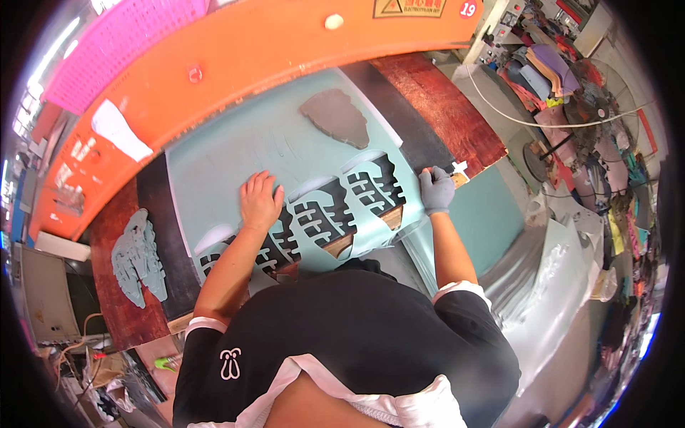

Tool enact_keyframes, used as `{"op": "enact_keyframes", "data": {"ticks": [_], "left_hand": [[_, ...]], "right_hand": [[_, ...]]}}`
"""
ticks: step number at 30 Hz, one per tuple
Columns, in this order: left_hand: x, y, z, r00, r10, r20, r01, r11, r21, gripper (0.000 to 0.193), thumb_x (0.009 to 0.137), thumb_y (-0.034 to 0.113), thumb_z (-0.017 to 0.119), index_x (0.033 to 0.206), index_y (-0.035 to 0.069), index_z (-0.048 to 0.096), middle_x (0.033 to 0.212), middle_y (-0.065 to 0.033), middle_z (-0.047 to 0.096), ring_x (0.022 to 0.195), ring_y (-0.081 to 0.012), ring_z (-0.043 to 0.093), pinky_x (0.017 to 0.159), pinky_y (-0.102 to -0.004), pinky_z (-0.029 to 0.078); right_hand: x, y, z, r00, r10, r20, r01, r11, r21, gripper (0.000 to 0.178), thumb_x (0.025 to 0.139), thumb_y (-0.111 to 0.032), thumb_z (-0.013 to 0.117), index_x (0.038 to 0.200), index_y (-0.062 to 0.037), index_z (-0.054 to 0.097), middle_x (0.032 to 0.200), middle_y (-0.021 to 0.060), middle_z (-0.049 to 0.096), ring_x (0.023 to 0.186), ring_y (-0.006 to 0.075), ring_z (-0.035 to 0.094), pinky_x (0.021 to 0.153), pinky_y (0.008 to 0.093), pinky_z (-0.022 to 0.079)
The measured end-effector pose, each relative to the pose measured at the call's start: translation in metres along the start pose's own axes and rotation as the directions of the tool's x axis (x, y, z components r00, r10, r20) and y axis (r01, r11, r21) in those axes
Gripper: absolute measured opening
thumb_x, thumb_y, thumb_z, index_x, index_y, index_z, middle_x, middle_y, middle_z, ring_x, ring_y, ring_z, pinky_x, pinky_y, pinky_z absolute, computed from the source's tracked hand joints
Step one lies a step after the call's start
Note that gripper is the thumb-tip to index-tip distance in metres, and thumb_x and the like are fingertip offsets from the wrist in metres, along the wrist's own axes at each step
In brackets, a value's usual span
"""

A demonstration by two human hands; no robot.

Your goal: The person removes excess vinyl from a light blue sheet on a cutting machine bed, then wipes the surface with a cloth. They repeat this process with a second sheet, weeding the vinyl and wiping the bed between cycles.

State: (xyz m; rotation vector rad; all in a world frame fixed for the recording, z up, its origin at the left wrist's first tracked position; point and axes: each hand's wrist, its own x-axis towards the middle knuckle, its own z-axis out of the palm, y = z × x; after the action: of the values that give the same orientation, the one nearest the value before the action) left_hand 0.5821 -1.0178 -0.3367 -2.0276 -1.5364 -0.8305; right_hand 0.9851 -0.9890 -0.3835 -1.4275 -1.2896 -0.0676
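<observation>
A pale green sheet (228,157) lies across a black board, with a row of dark, comb-like cut-out openings (314,221) along its near side. Flat on it rests my left hand (261,201), bare, fingers extended, just beyond the openings. My right hand (437,191), in a grey glove, is at the board's right edge beside a small white cross-shaped piece (460,169). Its fingers are curled closed; what they grip, if anything, is hidden. A brown-grey flat piece with a jagged edge (335,118) lies on the far right part of the sheet.
An orange machine beam (250,53) spans the far side, with a pink perforated basket (121,50) on top. Green cut pieces (139,260) are piled on the red-brown board at left. Clear plastic film (549,292) hangs at right, near a fan (535,160) and colourful scraps.
</observation>
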Motion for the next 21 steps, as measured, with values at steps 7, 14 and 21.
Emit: {"op": "enact_keyframes", "data": {"ticks": [7, 14, 21], "left_hand": [[-0.085, -0.034, -0.091, 0.94, -0.253, -0.227, 0.24, 0.967, -0.083, 0.032, 0.079, 0.019, 0.062, 0.107, 0.004, 0.059, 0.113, -0.0163, 0.058, 0.108, -0.0338, 0.052, 0.093, -0.042, 0.039], [-0.262, -0.069, -0.133, 0.771, -0.538, -0.341, 0.62, 0.755, 0.212, 0.027, 0.087, 0.021, 0.051, 0.069, 0.0, 0.052, 0.075, -0.0194, 0.053, 0.076, -0.039, 0.05, 0.067, -0.0489, 0.039], [-0.272, -0.077, -0.128, 0.786, -0.529, -0.319, 0.613, 0.731, 0.3, 0.025, 0.089, 0.017, 0.047, 0.073, -0.001, 0.054, 0.078, -0.0224, 0.055, 0.079, -0.0406, 0.051, 0.071, -0.0493, 0.04]], "right_hand": [[0.002, 0.002, 0.002, 0.976, -0.204, 0.08, 0.206, 0.978, -0.016, 0.018, 0.077, -0.023, 0.058, 0.069, -0.007, 0.059, 0.068, 0.0125, 0.059, 0.066, 0.0326, 0.057, 0.061, 0.0438, 0.043], [0.051, -0.064, -0.024, 0.917, -0.395, 0.05, 0.314, 0.797, 0.516, 0.024, 0.089, -0.022, 0.045, 0.081, -0.0036, 0.058, 0.079, 0.0169, 0.059, 0.08, 0.0365, 0.056, 0.071, 0.0433, 0.043], [0.059, -0.093, -0.044, 0.917, -0.397, 0.041, 0.17, 0.481, 0.86, 0.025, 0.094, -0.02, 0.045, 0.086, -0.0013, 0.059, 0.074, 0.0062, 0.052, 0.071, 0.0104, 0.045, 0.068, 0.029, 0.043]]}}
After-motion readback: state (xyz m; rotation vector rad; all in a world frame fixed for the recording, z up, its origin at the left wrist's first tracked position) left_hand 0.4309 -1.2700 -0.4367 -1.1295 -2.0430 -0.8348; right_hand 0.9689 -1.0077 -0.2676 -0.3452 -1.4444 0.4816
